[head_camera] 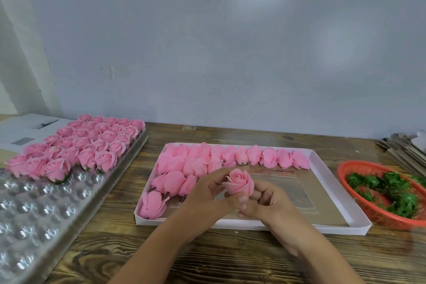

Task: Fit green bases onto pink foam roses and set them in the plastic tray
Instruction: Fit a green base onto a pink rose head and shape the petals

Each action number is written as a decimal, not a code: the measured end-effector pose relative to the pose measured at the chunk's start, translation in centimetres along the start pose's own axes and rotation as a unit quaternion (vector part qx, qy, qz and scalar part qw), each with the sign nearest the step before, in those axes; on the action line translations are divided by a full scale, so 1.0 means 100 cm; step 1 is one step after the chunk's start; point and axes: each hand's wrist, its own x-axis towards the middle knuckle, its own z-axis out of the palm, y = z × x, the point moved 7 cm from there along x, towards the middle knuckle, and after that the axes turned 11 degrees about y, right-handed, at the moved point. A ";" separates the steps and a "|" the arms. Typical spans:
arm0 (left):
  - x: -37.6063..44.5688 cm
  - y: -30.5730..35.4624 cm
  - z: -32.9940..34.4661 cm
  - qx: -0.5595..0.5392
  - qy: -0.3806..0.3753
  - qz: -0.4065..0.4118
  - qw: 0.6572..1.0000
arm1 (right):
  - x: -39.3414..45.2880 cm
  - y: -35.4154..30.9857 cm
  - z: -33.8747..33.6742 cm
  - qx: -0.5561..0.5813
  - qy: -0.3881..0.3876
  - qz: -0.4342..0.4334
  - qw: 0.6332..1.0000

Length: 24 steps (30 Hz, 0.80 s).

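Observation:
Both my hands hold one pink foam rose (pixel 239 182) upright over the white cardboard box (pixel 341 193). My left hand (pixel 207 193) grips it from the left, my right hand (pixel 262 200) from below and right; its underside is hidden by my fingers. Several bare pink roses (pixel 230 157) lie on their sides in the box's far and left parts. The clear plastic tray (pixel 34 210) on the left carries several upright roses with green bases (pixel 87 143) in its far half. Green bases (pixel 391 189) lie in a red basket (pixel 359 170) at the right.
The wooden table (pixel 230 253) runs to a pale wall behind. Papers (pixel 25 129) lie at the far left behind the tray. A stack of flat cardboard sheets (pixel 405 147) sits at the far right behind the basket.

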 end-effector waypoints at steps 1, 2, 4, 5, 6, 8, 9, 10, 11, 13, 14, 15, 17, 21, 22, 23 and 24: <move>0.000 0.000 0.000 -0.011 0.000 0.003 1.000 | 0.001 0.000 -0.001 0.005 0.006 -0.003 1.000; 0.000 0.000 -0.001 -0.027 0.005 0.004 1.000 | 0.001 0.001 -0.001 0.009 0.014 -0.006 1.000; 0.000 0.004 -0.005 -0.054 0.029 0.016 0.998 | 0.003 0.004 -0.004 -0.009 0.045 -0.012 0.999; 0.000 0.007 -0.008 -0.056 0.044 0.026 0.997 | 0.004 0.006 -0.005 -0.028 0.063 -0.014 0.997; 0.000 0.010 -0.009 -0.057 0.054 0.034 0.996 | 0.005 0.008 -0.006 -0.046 0.076 -0.017 0.996; 0.000 0.012 -0.010 -0.065 0.060 0.040 0.995 | 0.005 0.008 -0.006 -0.073 0.083 -0.029 0.993; 0.000 0.011 -0.009 -0.064 0.060 0.041 0.995 | 0.005 0.008 -0.005 -0.085 0.082 -0.036 0.992; 0.000 0.010 -0.009 -0.058 0.061 0.041 0.996 | 0.004 0.006 -0.004 -0.094 0.079 -0.045 0.991; -0.001 0.009 -0.008 -0.051 0.060 0.039 0.996 | 0.003 0.004 -0.003 -0.101 0.076 -0.055 0.990; 0.000 0.005 -0.005 -0.046 0.050 0.033 0.997 | 0.003 0.003 -0.002 -0.106 0.076 -0.067 0.989; 0.000 0.004 -0.003 -0.040 0.044 0.029 0.998 | 0.003 0.004 -0.002 -0.103 0.080 -0.069 0.989; 0.000 0.002 -0.002 -0.027 0.036 0.024 0.999 | 0.003 0.005 -0.003 -0.098 0.086 -0.070 0.989; 0.000 -0.001 0.000 0.003 0.017 0.015 1.000 | 0.003 0.004 -0.003 -0.099 0.092 -0.077 0.988; -0.002 -0.002 0.001 0.007 0.000 0.005 1.000 | 0.004 0.002 -0.005 -0.095 0.090 -0.085 0.988; -0.002 0.001 -0.001 -0.004 0.012 0.007 1.000 | 0.005 0.003 -0.005 -0.093 0.091 -0.081 0.988; -0.001 0.004 -0.004 -0.016 0.029 0.012 0.999 | 0.005 0.003 -0.005 -0.096 0.087 -0.079 0.988; -0.001 0.007 -0.007 -0.028 0.046 0.020 0.998 | 0.004 0.004 -0.003 -0.108 0.079 -0.079 0.988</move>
